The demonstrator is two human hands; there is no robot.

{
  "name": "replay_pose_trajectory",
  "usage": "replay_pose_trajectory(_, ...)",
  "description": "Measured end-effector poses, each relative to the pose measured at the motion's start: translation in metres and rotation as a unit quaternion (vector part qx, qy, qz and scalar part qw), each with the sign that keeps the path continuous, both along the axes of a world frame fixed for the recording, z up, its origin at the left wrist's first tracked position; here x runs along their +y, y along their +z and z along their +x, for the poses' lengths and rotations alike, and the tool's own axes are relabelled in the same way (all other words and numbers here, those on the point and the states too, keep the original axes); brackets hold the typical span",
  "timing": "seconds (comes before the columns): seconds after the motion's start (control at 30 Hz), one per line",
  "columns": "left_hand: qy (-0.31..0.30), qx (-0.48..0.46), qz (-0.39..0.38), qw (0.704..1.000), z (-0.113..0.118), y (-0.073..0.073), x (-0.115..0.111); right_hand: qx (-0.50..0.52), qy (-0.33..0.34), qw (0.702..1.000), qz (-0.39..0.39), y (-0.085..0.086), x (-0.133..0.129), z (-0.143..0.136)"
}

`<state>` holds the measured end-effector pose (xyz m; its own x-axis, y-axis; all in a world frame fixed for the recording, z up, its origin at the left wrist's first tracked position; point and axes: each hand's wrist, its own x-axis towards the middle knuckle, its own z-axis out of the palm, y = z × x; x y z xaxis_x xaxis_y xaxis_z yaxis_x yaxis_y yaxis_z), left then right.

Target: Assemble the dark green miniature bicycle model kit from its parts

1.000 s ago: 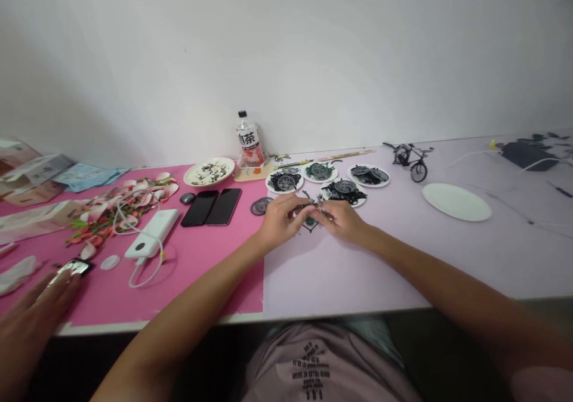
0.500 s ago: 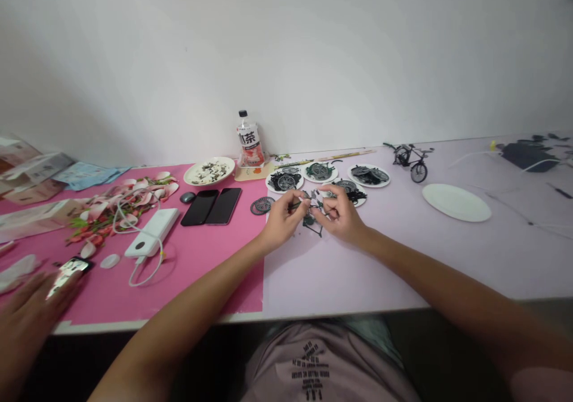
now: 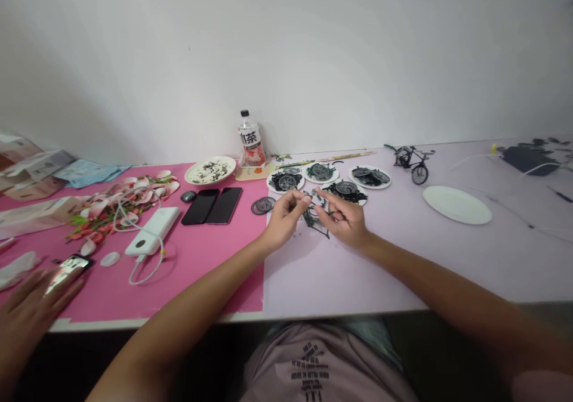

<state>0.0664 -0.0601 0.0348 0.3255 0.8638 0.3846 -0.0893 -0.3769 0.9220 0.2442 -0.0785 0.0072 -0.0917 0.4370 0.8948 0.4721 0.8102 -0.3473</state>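
Observation:
My left hand (image 3: 287,216) is closed, thumb and forefinger pinched on a small dark plastic bicycle part (image 3: 308,197). Close beside it, my right hand (image 3: 344,218) has its forefinger stretched toward that part, while the other fingers curl around a thin dark piece (image 3: 333,213). Below the fingertips lies a dark green model bicycle frame (image 3: 319,229), partly covered by the hands. Just left of my left hand are loose toy wheels (image 3: 262,205). Behind the right hand, a plate holds dark wheels and small parts (image 3: 345,188).
More plates of parts (image 3: 285,181) stand behind. An assembled model bicycle (image 3: 410,162) and a white plate (image 3: 456,205) are on the right. Phones (image 3: 224,205), a power bank (image 3: 152,232), petals (image 3: 120,202) and a bottle (image 3: 250,139) lie leftward. Another person's hand (image 3: 38,300) touches a phone.
My right thumb and forefinger have moved apart from their pinch, the forefinger now straighter. The bicycle frame below has shifted slightly right. My left hand stays pinched.

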Motion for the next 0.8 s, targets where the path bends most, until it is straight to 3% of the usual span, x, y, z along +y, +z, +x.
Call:
replay_pose_trajectory(0.47, -0.042, -0.005, -0.076, 0.996, -0.0007, 0.0036, 0.0037, -0.006, -0.024, 0.999, 0.032, 0.0019, -0.0020, -0.0020)
replay_pose_trajectory(0.8, -0.044, -0.003, -0.075, 0.996, 0.0009, -0.0030, 0.0033, 0.005, -0.028, 0.999, 0.040, -0.0024, -0.0042, -0.0026)
